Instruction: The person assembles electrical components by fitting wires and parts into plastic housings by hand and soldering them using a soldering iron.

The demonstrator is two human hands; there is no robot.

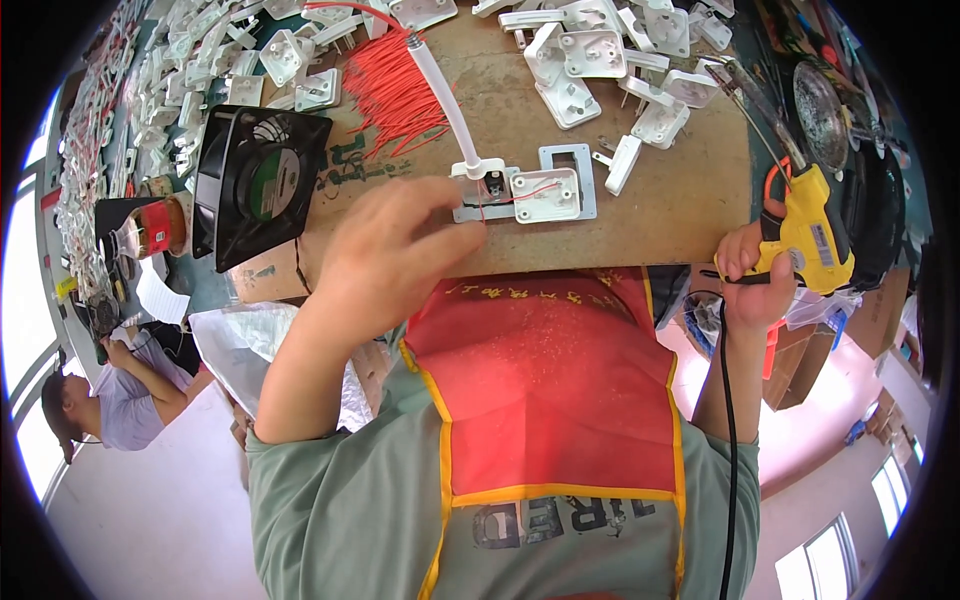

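My left hand [400,255] reaches over the near edge of the brown board [660,210], fingertips pinched on a thin red wire [483,203]. The wire runs into a white plastic housing [545,193] seated in a grey metal fixture [585,170]. A white hose [440,100] ends in a small white block right beside my fingers. My right hand [752,275] hangs off the board's right edge, gripping a yellow soldering gun [815,235]. Its long thin tip [755,105] points away over the board, and its black cord [728,420] drops along my forearm.
A black square fan [255,185] stands tilted at the board's left end. Behind the fixture lie a bundle of red wires [395,95] and several white plastic plug parts [590,60]. A round metal dish [820,110] sits far right. Another person [110,390] sits at lower left.
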